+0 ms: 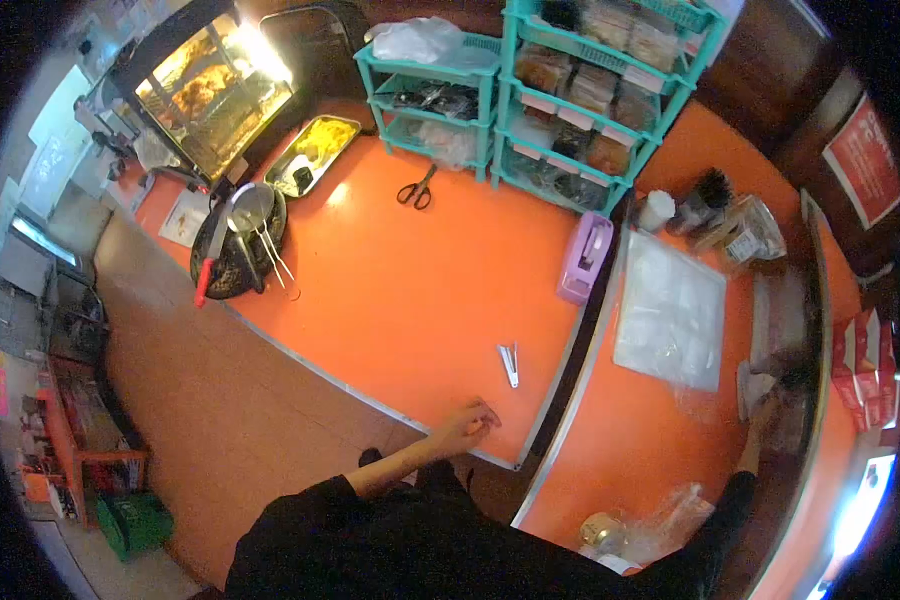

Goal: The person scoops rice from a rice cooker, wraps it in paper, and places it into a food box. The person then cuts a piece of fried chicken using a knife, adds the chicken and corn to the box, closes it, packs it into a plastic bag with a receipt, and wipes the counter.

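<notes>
My left hand [462, 430] is over the front edge of the orange table [400, 300], its fingers loosely curled and a little apart, with nothing visible in them. Just beyond it lies a small white and metal tool [510, 366]. My right hand [763, 402] reaches to the far right of the side counter, beside a whitish item [753, 386]. Blur and shadow hide its fingers, so a grip cannot be made out. A stack of clear plastic bags [672, 310] lies to the left of that hand.
Black scissors [417, 190] and a purple dispenser [584, 258] rest on the table. Teal shelves [498, 125] stand at the back. A strainer [251, 207] and red-handled knife [205, 280] sit over a black pan at left. A gold-lidded jar [602, 533] is near my right arm.
</notes>
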`<state>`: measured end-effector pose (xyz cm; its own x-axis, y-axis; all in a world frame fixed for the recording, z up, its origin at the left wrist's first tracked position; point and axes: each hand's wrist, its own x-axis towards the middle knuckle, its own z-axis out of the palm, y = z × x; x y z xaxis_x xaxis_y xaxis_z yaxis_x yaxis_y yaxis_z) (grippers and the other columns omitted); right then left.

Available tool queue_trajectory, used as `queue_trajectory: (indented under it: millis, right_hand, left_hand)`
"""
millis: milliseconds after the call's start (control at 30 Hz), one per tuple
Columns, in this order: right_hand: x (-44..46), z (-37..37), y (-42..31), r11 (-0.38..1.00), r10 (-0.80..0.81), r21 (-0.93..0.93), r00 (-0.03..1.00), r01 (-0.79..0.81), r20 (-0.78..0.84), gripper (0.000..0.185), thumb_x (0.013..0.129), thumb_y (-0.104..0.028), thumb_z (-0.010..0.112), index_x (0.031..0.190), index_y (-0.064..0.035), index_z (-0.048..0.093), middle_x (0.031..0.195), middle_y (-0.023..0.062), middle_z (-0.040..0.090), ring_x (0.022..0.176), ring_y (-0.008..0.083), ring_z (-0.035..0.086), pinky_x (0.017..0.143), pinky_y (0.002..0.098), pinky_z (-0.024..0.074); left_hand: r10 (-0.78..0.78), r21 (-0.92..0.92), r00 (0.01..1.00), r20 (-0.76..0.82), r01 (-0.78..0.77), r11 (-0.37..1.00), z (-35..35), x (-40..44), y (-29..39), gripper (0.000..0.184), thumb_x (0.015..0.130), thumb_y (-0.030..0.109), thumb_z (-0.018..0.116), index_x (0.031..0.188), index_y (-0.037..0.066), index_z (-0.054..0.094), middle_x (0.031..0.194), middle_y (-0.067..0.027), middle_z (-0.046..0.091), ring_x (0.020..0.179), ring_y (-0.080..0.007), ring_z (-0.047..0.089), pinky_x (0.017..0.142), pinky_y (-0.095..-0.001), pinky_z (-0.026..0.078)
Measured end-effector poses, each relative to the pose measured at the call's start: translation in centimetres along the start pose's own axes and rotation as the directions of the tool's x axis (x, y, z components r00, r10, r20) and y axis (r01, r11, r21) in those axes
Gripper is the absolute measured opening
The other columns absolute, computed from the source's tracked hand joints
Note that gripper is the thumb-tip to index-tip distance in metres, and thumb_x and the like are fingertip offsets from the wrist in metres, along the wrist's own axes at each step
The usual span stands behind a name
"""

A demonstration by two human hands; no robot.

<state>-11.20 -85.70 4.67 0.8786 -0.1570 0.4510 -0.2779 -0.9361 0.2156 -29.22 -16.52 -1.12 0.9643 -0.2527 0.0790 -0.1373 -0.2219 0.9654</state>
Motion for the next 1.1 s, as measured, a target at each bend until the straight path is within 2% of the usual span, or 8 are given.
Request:
queue_trajectory:
  millis: [167,300,333,433,533,767,833,1100]
  right_hand:
    - [2.8,-11.5,-14.2,0.999,0.013,-0.035,0.995,-0.009,0.103,0.021,0.084,-0.016,0.053,0.100,-0.0063,0.062,0.087,0.0162,0.065,0.077,0.0357,0.062,0.067,0.0458,0.0483]
    - [5.7,-16.4,-28.8,0.678,-0.418,0.644,0.906,0.355,-0.059,0.049,0.075,0.000,0.050,0.124,-0.0045,0.053,0.120,0.0223,0.056,0.110,0.0336,0.056,0.091,0.0371,0.0455]
    - [6.0,-18.5,-33.0,0.724,-0.481,0.595,0.874,0.348,0.075,0.066,0.067,0.006,0.055,0.132,-0.0056,0.045,0.133,0.0137,0.048,0.129,0.0249,0.039,0.108,0.0352,0.0263]
    - [7.5,-15.1,-45.3,0.500,-0.637,0.669,0.757,0.550,-0.146,0.057,0.067,-0.009,0.064,0.122,-0.0040,0.049,0.123,0.0135,0.053,0.107,0.0241,0.050,0.090,0.0333,0.0390]
    - [6.8,-11.2,-54.4,0.457,-0.475,0.889,0.833,-0.040,0.282,0.059,0.069,-0.026,0.073,0.118,-0.0045,0.047,0.115,0.0208,0.054,0.107,0.0338,0.054,0.091,0.0381,0.0424]
    - [3.2,-4.8,-62.2,0.547,-0.231,0.837,0.958,-0.019,0.172,0.018,0.078,-0.006,0.057,0.096,-0.0042,0.061,0.088,0.0162,0.060,0.084,0.0330,0.058,0.078,0.0412,0.0444]
    - [1.5,-4.4,-62.3,0.717,-0.270,0.639,0.956,0.278,-0.113,0.019,0.081,-0.008,0.054,0.099,-0.0072,0.061,0.086,0.0160,0.059,0.083,0.0316,0.058,0.078,0.0427,0.0428]
    - [-0.3,-10.9,-64.9,0.746,-0.156,0.662,0.949,-0.069,0.275,0.023,0.082,-0.016,0.058,0.103,-0.0089,0.056,0.089,0.0195,0.057,0.086,0.0392,0.056,0.069,0.0501,0.0453]
  left_hand:
    - [-0.101,-0.094,0.989,-0.112,0.091,0.991,-2.1,-0.3,-1.9,0.013,0.081,0.001,0.054,0.091,0.006,0.062,0.090,-0.0051,0.060,0.083,-0.0152,0.058,0.070,-0.0280,0.045]
    - [-0.065,-0.173,0.969,-0.240,0.023,0.985,-3.8,1.0,-2.2,0.014,0.082,0.001,0.053,0.092,0.006,0.062,0.089,-0.0047,0.061,0.080,-0.0144,0.057,0.070,-0.0265,0.045]
    - [-0.066,-0.187,0.960,-0.271,0.015,0.982,-4.3,1.1,-2.2,0.014,0.083,0.001,0.053,0.091,0.005,0.062,0.088,-0.0046,0.061,0.080,-0.0139,0.057,0.071,-0.0262,0.045]
    - [-0.128,-0.225,0.936,-0.327,0.054,0.973,-6.3,1.5,-1.9,0.013,0.083,0.002,0.052,0.091,0.005,0.062,0.089,-0.0051,0.061,0.082,-0.0141,0.057,0.071,-0.0262,0.045]
    - [-0.133,-0.195,0.924,-0.359,0.065,0.979,-8.8,1.9,-1.5,0.012,0.084,0.003,0.052,0.091,0.004,0.062,0.088,-0.0056,0.063,0.083,-0.0146,0.058,0.071,-0.0265,0.046]
    - [-0.243,-0.120,0.905,-0.349,0.215,0.969,-17.5,7.1,-5.3,0.012,0.084,0.003,0.051,0.090,0.005,0.061,0.087,-0.0079,0.061,0.082,-0.0193,0.059,0.071,-0.0296,0.046]
    - [-0.162,-0.047,0.919,-0.358,0.155,0.987,-20.2,10.5,-5.8,0.012,0.084,0.002,0.051,0.090,0.005,0.062,0.093,-0.0096,0.060,0.083,-0.0217,0.059,0.073,-0.0307,0.046]
    - [0.251,0.260,0.952,-0.173,-0.202,0.944,-19.1,22.9,-7.0,0.032,0.081,0.002,0.057,0.112,0.009,0.054,0.106,-0.0134,0.053,0.093,-0.0270,0.055,0.079,-0.0350,0.045]
